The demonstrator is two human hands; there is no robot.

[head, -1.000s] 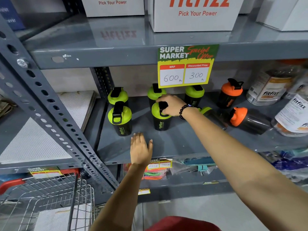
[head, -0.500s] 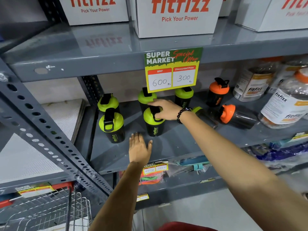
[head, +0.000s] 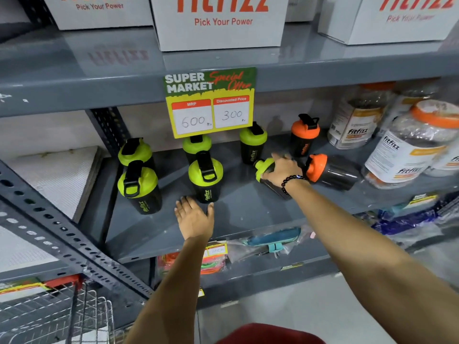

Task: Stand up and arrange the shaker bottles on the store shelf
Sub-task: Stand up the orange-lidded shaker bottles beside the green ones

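Note:
On the grey middle shelf (head: 248, 219) stand several black shaker bottles with green lids, among them a front-left one (head: 140, 187), a front-middle one (head: 206, 177) and a back one (head: 253, 145). A green-lidded shaker (head: 264, 170) lies on its side, and my right hand (head: 282, 171) rests over it with fingers curled around it. Beside it an orange-lidded shaker (head: 327, 171) lies on its side; another orange-lidded one (head: 305, 135) stands upright behind. My left hand (head: 195, 218) lies flat and open on the shelf, just in front of the front-middle bottle.
A yellow price sign (head: 210, 103) hangs from the upper shelf. White fitfizz boxes (head: 218, 23) sit above. Large fitfizz jars (head: 409, 150) crowd the shelf's right end. A slanted perforated steel brace (head: 62, 229) crosses at left, with a wire basket (head: 57, 316) below.
My right hand let go of the upright front-middle green shaker and moved right onto the green shaker lying on its side. My left hand stayed flat on the shelf.

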